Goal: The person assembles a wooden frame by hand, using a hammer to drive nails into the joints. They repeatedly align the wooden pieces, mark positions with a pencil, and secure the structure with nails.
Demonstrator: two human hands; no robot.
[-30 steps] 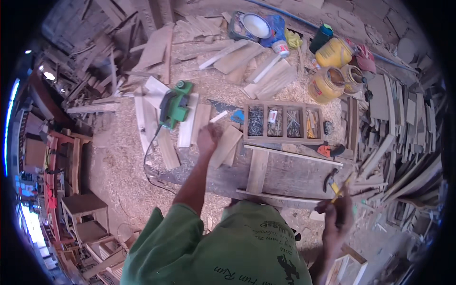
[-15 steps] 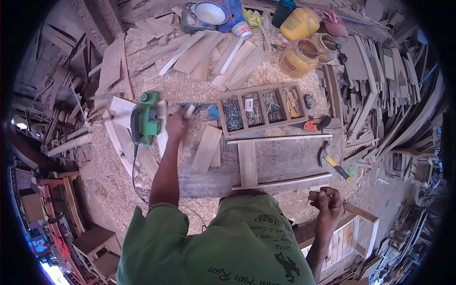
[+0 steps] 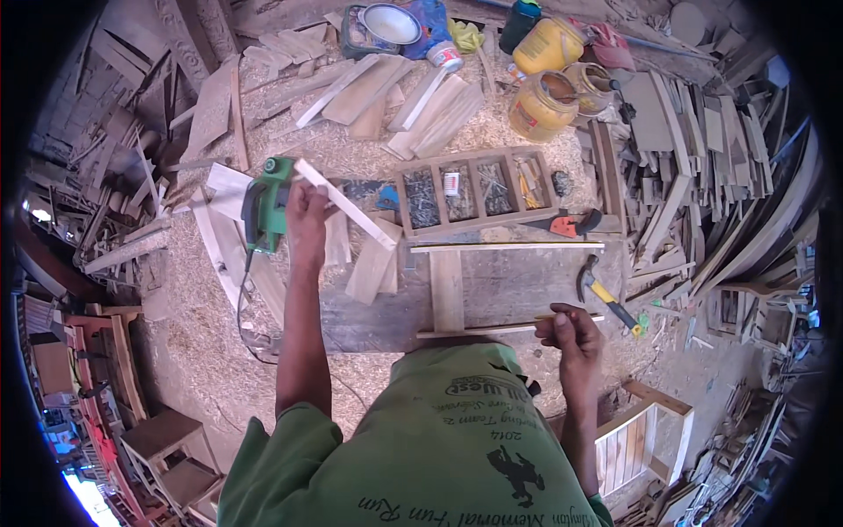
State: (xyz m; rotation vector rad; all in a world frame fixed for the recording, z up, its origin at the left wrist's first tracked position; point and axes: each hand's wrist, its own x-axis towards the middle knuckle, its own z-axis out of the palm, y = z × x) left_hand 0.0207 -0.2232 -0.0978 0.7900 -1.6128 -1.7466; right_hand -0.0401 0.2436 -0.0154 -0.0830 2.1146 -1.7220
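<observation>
My left hand (image 3: 307, 215) is closed around a pale wooden strip (image 3: 362, 216), which slants down to the right above the bench. Just left of that hand stands a green electric planer (image 3: 272, 198). My right hand (image 3: 575, 338) is pinched at the bench's near edge, by the right end of the near rail (image 3: 483, 331); something small and brownish shows at its fingertips, too small to name. Between the near rail and the far rail (image 3: 509, 248) lies a crosspiece board (image 3: 446, 290). A hammer (image 3: 606, 294) with a yellow and black handle lies to the right.
A divided wooden box (image 3: 483, 230) holds nails and pencils. Beside it are an orange-handled tool (image 3: 566, 226) and a blue-handled saw (image 3: 386, 197). Loose boards (image 3: 369, 90) and yellow jars (image 3: 543, 107) stand farther back. A slatted wooden piece (image 3: 645, 435) is at lower right.
My left hand has lifted the strip from beside the planer and drawn it nearer, turning it so its length shows. My right hand has moved left and slightly away, over the near rail's end.
</observation>
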